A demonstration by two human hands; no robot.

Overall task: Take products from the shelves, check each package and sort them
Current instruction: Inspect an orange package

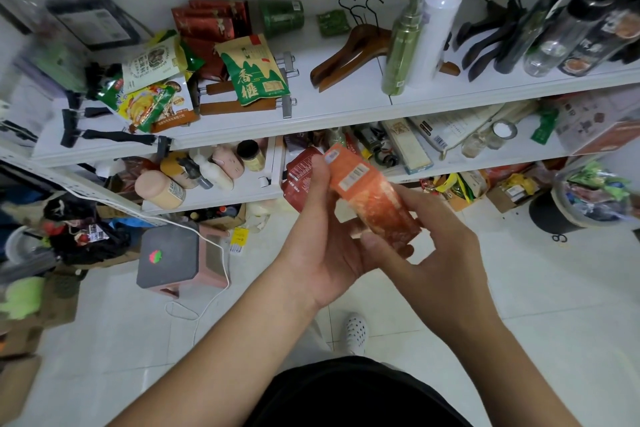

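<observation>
I hold an orange snack packet (367,194) with a white barcode label in front of the shelves, tilted with its printed back facing up. My left hand (325,246) grips its left edge, thumb up along the side. My right hand (440,236) pinches its lower right end. Behind it, a dark red packet (298,180) sits at the edge of the middle shelf. On the white upper shelf (346,104) lie a green and yellow packet (252,69) and a pile of other snack bags (152,94).
Wooden hangers (349,52), a green spray bottle (401,42), a white pump bottle (436,28) and clear bottles stand on the upper shelf. The middle shelf holds jars and boxes. A grey-topped stool (169,253), a white cable and cluttered bags sit on the tiled floor at left; a round bin (571,204) at right.
</observation>
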